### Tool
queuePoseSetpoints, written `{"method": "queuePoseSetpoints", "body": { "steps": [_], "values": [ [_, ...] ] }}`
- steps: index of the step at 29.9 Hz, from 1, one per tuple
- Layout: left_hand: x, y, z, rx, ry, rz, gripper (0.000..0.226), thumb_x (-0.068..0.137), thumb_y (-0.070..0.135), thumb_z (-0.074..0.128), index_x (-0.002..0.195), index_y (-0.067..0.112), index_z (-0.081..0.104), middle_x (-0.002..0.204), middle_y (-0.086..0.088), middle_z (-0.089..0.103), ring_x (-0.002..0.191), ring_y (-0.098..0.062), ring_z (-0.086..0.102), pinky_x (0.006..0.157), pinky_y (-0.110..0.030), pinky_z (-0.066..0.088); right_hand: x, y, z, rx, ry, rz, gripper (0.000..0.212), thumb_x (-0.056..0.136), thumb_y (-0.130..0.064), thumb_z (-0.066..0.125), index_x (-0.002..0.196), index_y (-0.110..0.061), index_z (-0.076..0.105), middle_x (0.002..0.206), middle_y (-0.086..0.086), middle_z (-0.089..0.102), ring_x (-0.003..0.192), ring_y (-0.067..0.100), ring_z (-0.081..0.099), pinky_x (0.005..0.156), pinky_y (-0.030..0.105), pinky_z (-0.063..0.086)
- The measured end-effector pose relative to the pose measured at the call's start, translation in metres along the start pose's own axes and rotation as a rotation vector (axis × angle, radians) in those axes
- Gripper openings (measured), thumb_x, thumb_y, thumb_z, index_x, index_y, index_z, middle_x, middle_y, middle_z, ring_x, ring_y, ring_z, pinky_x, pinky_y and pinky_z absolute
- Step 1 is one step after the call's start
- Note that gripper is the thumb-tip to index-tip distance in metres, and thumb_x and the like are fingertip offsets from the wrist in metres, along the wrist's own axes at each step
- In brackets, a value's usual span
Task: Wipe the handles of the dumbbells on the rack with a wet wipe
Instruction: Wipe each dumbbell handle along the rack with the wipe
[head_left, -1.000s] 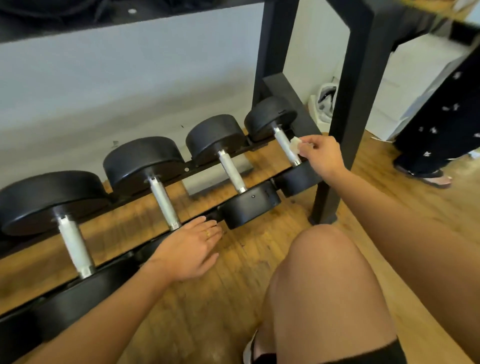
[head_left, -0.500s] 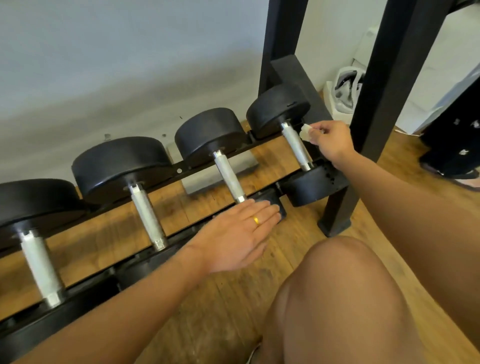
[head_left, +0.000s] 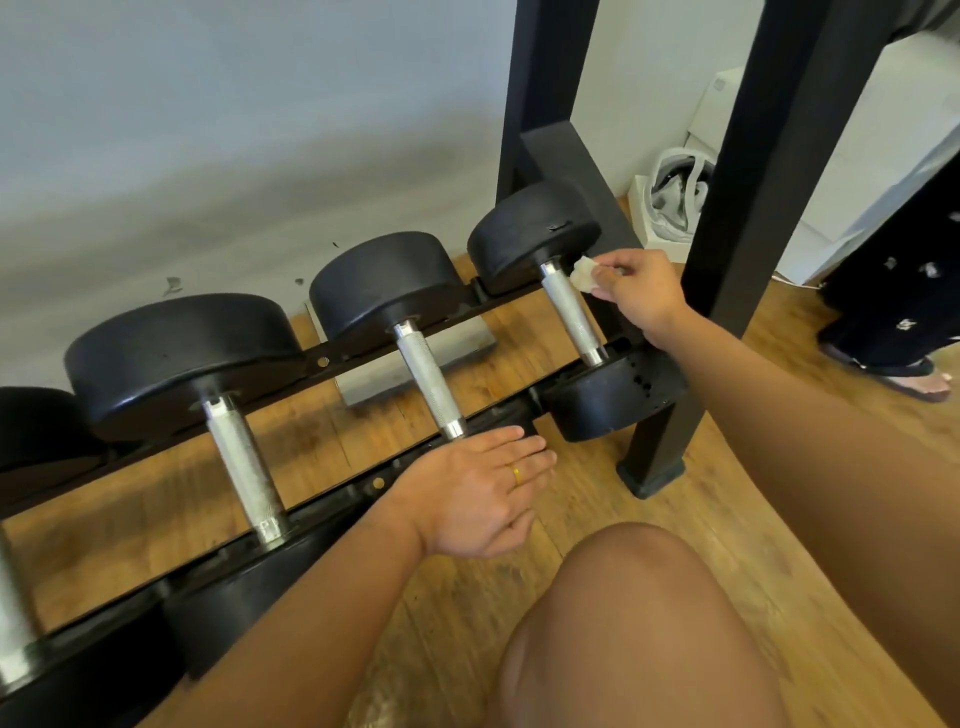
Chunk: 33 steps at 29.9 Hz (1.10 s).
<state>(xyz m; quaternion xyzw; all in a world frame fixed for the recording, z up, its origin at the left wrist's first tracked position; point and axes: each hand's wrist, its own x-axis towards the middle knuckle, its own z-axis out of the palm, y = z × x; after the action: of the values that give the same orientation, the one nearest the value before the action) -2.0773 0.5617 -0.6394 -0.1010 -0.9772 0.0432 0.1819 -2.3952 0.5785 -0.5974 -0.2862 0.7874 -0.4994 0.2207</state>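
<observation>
Here the wet wipe (head_left: 584, 274), pinched in the right hand (head_left: 636, 293), touches the upper end of the rightmost dumbbell handle (head_left: 570, 312) on the rack (head_left: 363, 483). The left hand (head_left: 478, 496) lies flat, fingers straight, on the front rail.

I see even, bright daylight; wall (head_left: 208, 130) smeared by blur, rack posts (head_left: 748, 182) bowed at edges, mild sheen on handles (head_left: 569, 306).
</observation>
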Motion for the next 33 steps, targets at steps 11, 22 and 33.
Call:
{"method": "queuePoseSetpoints", "body": {
  "steps": [11,22,33],
  "values": [
    [-0.001,-0.001,0.003,-0.006,0.055,0.006,0.042,0.094,0.032,0.054,0.125,0.012,0.074,0.131,-0.006,0.07,0.129,-0.021,0.062,0.116,-0.04,0.042,0.022,-0.005,0.011,0.101,-0.134,0.081,0.014,0.092,-0.003,0.068,0.091,-0.017,0.07,0.096,0.002,0.066,0.093,0.011,0.066,0.077,0.018,0.058],
    [-0.002,-0.001,0.005,-0.015,0.062,0.012,0.043,0.096,0.032,0.05,0.125,0.012,0.074,0.131,-0.006,0.07,0.128,-0.021,0.063,0.116,-0.039,0.042,0.026,-0.003,0.028,0.195,-0.121,0.152,0.015,0.094,0.003,0.062,0.09,-0.01,0.069,0.092,0.008,0.073,0.083,0.018,0.073,0.078,0.028,0.059],
    [-0.003,-0.001,0.005,-0.003,0.059,0.016,0.046,0.1,0.035,0.043,0.127,0.012,0.072,0.132,-0.006,0.069,0.129,-0.021,0.062,0.119,-0.039,0.039,0.039,0.001,0.018,0.274,-0.212,0.282,0.033,0.09,-0.015,0.074,0.12,-0.002,0.067,0.112,0.011,0.073,0.1,0.02,0.069,0.09,0.032,0.057]
  ]
}}
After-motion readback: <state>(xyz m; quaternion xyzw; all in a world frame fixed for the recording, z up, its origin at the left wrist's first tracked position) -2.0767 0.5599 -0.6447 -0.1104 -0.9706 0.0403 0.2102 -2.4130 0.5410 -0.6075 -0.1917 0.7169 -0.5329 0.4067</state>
